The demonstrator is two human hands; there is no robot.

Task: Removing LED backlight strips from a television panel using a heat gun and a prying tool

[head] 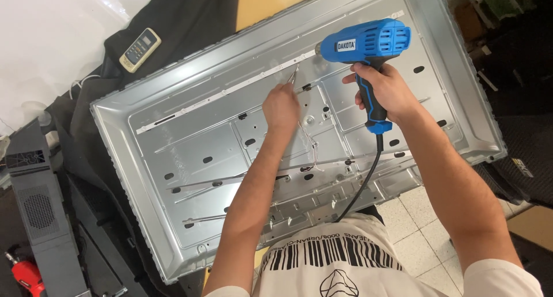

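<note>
A large silver metal back panel (190,153) of a flat screen lies face up in front of me. A thin white light strip (230,91) runs diagonally across its upper part. My right hand (383,89) grips the handle of a blue heat gun (368,43), whose nozzle points left at the strip. My left hand (280,107) pinches thin metal tweezers (292,76), tips touching the strip just below the nozzle. The gun's black cord (363,182) hangs down toward my body.
A beige remote control (139,49) lies on black cloth at the upper left. A grey plastic stand part (37,210) and a red tool (26,277) sit at the lower left. Tiled floor (415,233) shows below the panel, with dark clutter at the right.
</note>
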